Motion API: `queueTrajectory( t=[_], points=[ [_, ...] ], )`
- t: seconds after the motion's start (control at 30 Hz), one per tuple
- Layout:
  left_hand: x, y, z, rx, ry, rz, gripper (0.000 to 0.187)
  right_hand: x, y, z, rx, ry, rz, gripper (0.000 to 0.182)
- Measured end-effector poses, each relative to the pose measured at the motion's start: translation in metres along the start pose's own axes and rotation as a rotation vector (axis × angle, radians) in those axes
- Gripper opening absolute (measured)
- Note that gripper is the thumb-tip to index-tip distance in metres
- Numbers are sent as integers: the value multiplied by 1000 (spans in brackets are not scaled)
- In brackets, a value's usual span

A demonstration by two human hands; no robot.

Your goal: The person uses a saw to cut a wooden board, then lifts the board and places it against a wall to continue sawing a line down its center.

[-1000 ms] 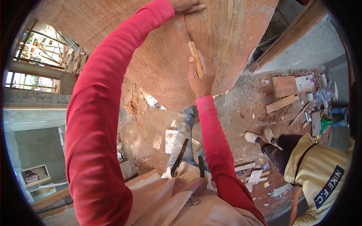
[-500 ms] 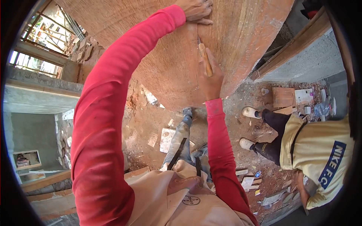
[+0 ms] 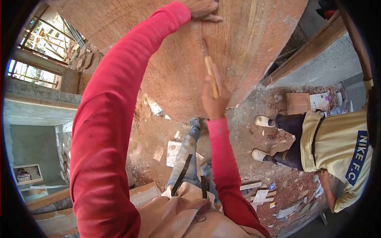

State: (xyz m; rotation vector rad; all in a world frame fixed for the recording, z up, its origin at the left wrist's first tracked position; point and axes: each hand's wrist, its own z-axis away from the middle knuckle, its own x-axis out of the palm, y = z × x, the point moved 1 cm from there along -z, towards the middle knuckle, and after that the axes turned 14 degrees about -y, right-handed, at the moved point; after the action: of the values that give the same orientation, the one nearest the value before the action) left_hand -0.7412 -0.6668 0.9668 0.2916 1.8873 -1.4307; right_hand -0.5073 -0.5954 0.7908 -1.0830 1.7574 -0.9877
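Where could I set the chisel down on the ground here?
Bare dirt lies left of your jeans leg, beyond the pale scrap. Right is crowded: the crouching person, offcuts, the wooden block.

The reddish-brown dirt floor (image 3: 246, 139) carries scattered pale wood offcuts (image 3: 173, 152), a flat square wooden block (image 3: 297, 103) beside a white board (image 3: 319, 100), thin light slats (image 3: 250, 185), and paper-like scraps (image 3: 287, 210) near its edge.
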Motion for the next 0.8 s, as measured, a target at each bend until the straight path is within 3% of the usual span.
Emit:
queueTrajectory(
  t=[0.13,0.23,0.3,0.4,0.47,0.53,0.63,0.7,0.8],
  points=[
    [7,4,-1,31,52,9,73,-48,0,113,-17,-11,-66,38],
    [2,6,-4,27,2,8,72,-29,8,61,33,-52,-87,39],
    [5,8,-2,24,-31,21,72,-2,7,-26,28,-134,-14,40],
    [4,2,-2,40,20,-13,70,-1,-3,-18,-55,-68,68,41],
    [0,1,0,24,49,-9,70,-24,8,61,46,-66,29,41],
    [0,4,2,-3,26,-5,71,-43,13,129,12,48,-77,38],
    [-3,5,-5,-36,-36,-13,71,-26,15,75,4,-8,4,39],
    [0,5,-3,-65,-114,-8,72,4,20,-5,-81,-7,62,39],
    [3,-1,-6,-16,-63,-72,71,-3,12,-1,-115,-19,118,41]
  ],
)
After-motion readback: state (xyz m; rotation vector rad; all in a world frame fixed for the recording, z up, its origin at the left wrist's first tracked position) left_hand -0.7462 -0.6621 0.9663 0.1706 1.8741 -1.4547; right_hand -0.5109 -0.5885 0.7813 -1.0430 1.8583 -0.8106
